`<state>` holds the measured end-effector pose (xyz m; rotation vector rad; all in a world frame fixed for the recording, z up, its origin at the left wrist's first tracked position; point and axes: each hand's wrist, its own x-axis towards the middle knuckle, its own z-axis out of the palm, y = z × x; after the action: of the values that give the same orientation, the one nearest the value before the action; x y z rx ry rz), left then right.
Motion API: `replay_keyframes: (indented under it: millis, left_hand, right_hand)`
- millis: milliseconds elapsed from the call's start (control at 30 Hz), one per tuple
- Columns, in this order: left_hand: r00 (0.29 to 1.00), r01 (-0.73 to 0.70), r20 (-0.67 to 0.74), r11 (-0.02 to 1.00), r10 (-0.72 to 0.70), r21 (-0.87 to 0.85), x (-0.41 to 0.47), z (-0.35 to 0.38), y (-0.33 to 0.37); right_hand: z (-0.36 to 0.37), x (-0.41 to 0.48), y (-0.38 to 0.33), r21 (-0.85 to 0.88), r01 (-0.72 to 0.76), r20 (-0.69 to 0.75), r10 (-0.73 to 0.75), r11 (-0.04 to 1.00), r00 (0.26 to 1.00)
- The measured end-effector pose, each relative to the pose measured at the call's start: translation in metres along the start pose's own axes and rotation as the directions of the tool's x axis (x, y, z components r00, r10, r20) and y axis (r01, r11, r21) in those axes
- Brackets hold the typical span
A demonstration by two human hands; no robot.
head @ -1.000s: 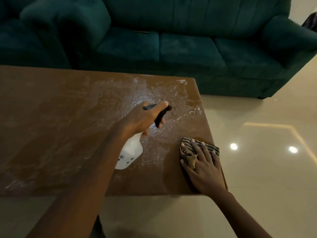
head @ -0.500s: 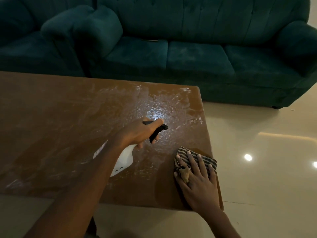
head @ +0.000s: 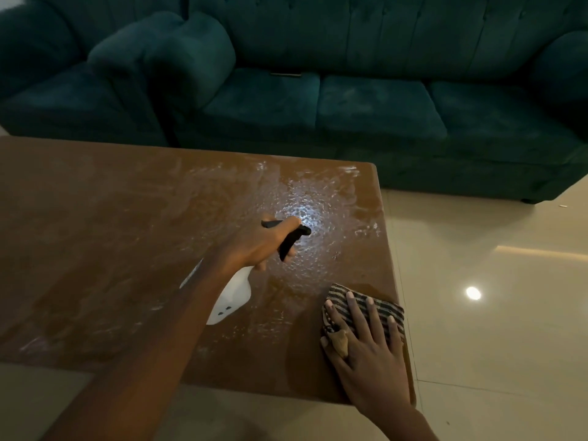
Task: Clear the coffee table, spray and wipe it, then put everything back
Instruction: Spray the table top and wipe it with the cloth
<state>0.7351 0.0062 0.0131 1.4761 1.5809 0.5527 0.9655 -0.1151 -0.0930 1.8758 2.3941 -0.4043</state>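
Note:
The brown coffee table (head: pixel 95 237) fills the left and middle of the head view, its right half wet and speckled with spray. My left hand (head: pixel 264 243) grips a white spray bottle (head: pixel 232 297) by its black trigger head, nozzle pointing toward the table's far right part. Near the front right corner my right hand (head: pixel 366 351) lies flat, fingers spread, pressing a striped cloth (head: pixel 381 307) onto the tabletop. A ring sits on that hand.
A dark green sofa (head: pixel 366 109) runs along the far side of the table, with a second seat (head: pixel 63 100) at the far left. Glossy cream floor tiles (head: pixel 493 313) lie to the right and in front of the table.
The view has tilted up, so table and hands sit lower in frame. My left hand with the bottle has drawn slightly nearer. The right hand stays pressed on the cloth.

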Motion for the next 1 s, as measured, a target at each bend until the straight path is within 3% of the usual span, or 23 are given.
replay_keyframes:
  millis: [333,533,600,700,833,900,1000]
  left_hand:
    - [0.988,-0.137,-0.089,0.986,0.129,-0.099,0.016,-0.023,-0.019]
    - [0.973,-0.208,-0.153,0.948,0.175,-0.24,0.016,-0.041,-0.032]
    - [0.965,-0.237,-0.187,0.924,0.186,-0.301,0.016,-0.046,-0.036]
    - [0.944,-0.296,-0.25,0.893,0.218,-0.338,0.018,-0.049,-0.039]
    - [0.897,-0.406,-0.339,0.835,0.285,-0.371,0.018,-0.053,-0.042]
    - [0.872,-0.453,-0.381,0.799,0.307,-0.395,0.02,-0.055,-0.046]
    - [0.826,-0.543,-0.398,0.753,0.399,-0.372,0.018,-0.056,-0.051]
  right_hand:
    - [-0.004,0.008,-0.001,0.054,-0.122,-0.069,0.125,0.991,0.99]
    - [-0.025,0.107,0.025,0.143,-0.297,-0.11,0.314,0.944,0.943]
    - [-0.036,0.148,0.014,0.126,-0.278,-0.104,0.292,0.952,0.951]
    - [-0.038,0.17,-0.019,0.065,-0.103,-0.091,0.109,0.993,0.99]
    - [-0.012,0.112,-0.033,0.007,0.15,-0.112,-0.148,0.989,0.983]
    - [-0.008,0.088,-0.015,0.014,0.127,-0.125,-0.124,0.992,0.984]
    - [-0.023,0.093,0.016,0.053,-0.063,-0.111,0.069,0.997,0.991]
